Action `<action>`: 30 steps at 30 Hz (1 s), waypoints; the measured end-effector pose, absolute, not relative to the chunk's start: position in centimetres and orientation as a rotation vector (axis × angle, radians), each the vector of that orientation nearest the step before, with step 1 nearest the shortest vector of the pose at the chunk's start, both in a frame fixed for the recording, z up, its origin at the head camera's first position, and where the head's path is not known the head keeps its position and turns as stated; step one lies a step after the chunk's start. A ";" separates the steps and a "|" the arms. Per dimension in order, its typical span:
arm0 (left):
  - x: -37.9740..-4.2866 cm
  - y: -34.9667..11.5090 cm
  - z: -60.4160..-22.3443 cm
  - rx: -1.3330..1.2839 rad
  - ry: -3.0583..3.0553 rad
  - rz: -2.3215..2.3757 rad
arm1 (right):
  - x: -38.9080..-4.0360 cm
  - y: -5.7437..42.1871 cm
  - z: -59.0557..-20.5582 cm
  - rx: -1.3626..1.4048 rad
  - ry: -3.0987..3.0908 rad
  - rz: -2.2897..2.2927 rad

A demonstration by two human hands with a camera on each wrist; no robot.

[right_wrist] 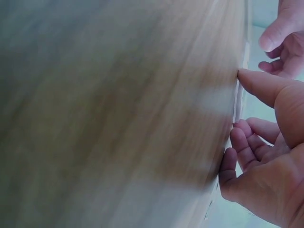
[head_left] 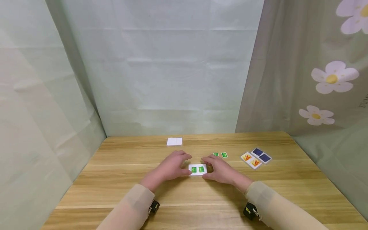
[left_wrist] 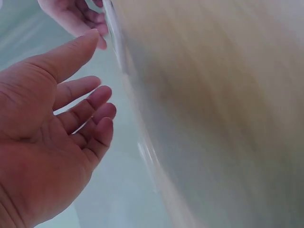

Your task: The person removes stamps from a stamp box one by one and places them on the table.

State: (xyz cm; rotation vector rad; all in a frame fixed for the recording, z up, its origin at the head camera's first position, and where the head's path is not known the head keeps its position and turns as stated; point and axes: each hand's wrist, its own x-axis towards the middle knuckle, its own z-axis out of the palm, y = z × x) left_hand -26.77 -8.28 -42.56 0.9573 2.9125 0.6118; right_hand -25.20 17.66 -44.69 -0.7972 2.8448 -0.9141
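A white card (head_left: 197,170) with two green square pictures lies flat on the wooden table between the hands. My left hand (head_left: 173,164) is beside its left end, thumb near the lower left corner, fingers relaxed and apart. In the left wrist view that palm holds nothing. At the card's right end is my right hand (head_left: 219,169), its thumb at the lower right corner. The right wrist view shows the right thumb (right_wrist: 261,85) and fingertips touching down at the table surface, loosely bent. Whether either thumb presses on the card cannot be told.
Two small green pieces (head_left: 224,155) lie behind the right hand, one partly hidden by it. Farther right are a card with two orange pictures (head_left: 251,160) and a dark blue two-panel card (head_left: 261,156). A blank white card (head_left: 174,141) lies near the table's back edge.
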 end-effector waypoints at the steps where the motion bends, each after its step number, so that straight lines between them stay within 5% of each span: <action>1: -26.6 -8.0 -42.6 0.961 2.910 0.605 | -25.2 17.7 -44.7 -0.796 2.843 -0.918; 30: -26.0 -6.2 -42.9 0.938 2.886 0.530 | -25.6 18.4 -45.0 -0.823 2.816 -0.976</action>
